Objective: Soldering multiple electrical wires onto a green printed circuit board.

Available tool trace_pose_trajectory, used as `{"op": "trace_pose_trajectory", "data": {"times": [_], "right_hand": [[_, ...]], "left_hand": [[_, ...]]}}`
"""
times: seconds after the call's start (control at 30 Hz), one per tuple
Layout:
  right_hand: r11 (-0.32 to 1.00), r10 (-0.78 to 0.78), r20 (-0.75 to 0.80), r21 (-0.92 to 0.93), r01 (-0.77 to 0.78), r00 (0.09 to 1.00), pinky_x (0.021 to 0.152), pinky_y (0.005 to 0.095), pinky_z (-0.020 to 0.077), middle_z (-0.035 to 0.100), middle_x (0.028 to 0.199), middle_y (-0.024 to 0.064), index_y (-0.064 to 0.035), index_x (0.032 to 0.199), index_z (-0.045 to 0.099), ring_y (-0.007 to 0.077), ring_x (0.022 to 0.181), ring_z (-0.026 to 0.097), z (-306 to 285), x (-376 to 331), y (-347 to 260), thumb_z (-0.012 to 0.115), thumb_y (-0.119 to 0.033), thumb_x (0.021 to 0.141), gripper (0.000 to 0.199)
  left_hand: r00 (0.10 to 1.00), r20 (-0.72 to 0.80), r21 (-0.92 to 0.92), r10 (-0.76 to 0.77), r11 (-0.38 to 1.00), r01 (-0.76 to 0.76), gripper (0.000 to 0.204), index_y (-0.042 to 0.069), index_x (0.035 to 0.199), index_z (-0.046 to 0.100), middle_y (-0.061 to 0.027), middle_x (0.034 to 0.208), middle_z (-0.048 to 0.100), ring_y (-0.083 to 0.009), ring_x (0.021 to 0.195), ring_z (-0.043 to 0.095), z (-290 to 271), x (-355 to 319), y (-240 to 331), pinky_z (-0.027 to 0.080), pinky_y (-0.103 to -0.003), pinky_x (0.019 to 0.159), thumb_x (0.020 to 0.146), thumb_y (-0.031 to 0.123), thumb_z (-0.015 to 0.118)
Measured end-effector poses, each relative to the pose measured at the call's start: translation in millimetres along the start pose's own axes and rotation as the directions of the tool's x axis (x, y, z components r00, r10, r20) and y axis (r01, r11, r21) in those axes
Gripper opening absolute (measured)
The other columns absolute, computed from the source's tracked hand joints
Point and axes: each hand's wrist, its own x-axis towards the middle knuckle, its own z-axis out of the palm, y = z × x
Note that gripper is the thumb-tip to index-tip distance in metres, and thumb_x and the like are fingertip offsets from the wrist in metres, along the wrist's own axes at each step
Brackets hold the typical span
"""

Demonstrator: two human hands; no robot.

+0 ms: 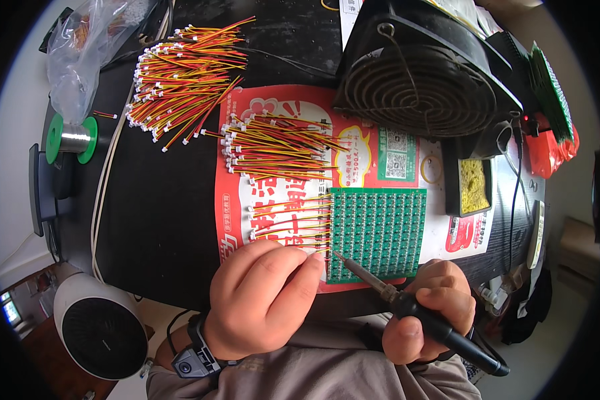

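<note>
A green circuit board panel with rows of small parts lies flat on a red and white printed sheet. My right hand grips a black-handled soldering iron, its tip at the lower left edge of the panel. Beside that tip, my left hand pinches a thin wire lead against the panel's left edge; the fingers cover most of it. Several leads with white connectors run out from the same edge, higher up. A small heap of red, yellow and black leads lies just beyond the panel.
Farther left is a bigger heap of leads. A solder spool stands at the table's left. A black fan fills the back right, near a yellow sponge in a black holder. A black cable runs down the right side.
</note>
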Motion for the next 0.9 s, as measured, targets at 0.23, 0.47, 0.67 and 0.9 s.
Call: {"op": "trace_pose_trajectory", "data": {"times": [0.23,0.47,0.67,0.9], "right_hand": [[1.0,-0.002,0.028,0.0,0.002,1.0,0.042,0.0288,0.0403,0.052,0.06,0.0057,0.0017,0.09,0.056,0.0178,0.046,0.05,-0.2,1.4,2.4,0.075,-0.018,0.074,0.032],[1.0,0.0,0.042,-0.008,0.001,0.999,0.041,0.0286,0.04,0.052,0.06,0.0056,0.002,0.09,0.056,0.0175,0.046,0.049,-0.7,3.2,1.4,0.075,-0.017,0.074,0.032],[1.0,-0.002,0.032,-0.01,0.002,0.999,0.041,0.0286,0.0397,0.051,0.06,0.0056,0.0021,0.089,0.056,0.0175,0.045,0.049,0.3,3.0,1.8,0.075,-0.017,0.074,0.031],[1.0,0.006,0.037,-0.026,-0.005,0.999,0.04,0.0285,0.039,0.051,0.059,0.0057,0.0017,0.088,0.056,0.0174,0.045,0.049,2.2,3.6,1.2,0.075,-0.019,0.074,0.031]], "left_hand": [[1.0,0.028,-0.028,0.005,1.0,-0.004,0.024,-0.005,0.085,0.07,-0.0118,0.078,0.06,-0.0274,0.065,0.059,3.6,-0.7,-3.2,0.049,-0.034,0.056,0.061,-0.011,0.067],[1.0,0.018,-0.024,0.003,1.0,-0.002,0.026,-0.005,0.085,0.07,-0.0118,0.077,0.06,-0.0273,0.064,0.059,3.9,0.1,-2.2,0.049,-0.034,0.056,0.06,-0.011,0.066],[1.0,0.015,-0.025,0.007,1.0,-0.007,0.027,-0.005,0.086,0.07,-0.0116,0.075,0.06,-0.0268,0.063,0.058,4.0,0.1,-2.6,0.048,-0.034,0.055,0.06,-0.011,0.066],[1.0,0.024,-0.03,0.013,0.999,-0.012,0.027,-0.005,0.086,0.07,-0.0114,0.075,0.06,-0.0262,0.062,0.057,4.9,-0.6,-4.3,0.048,-0.033,0.054,0.06,-0.011,0.067]]}}
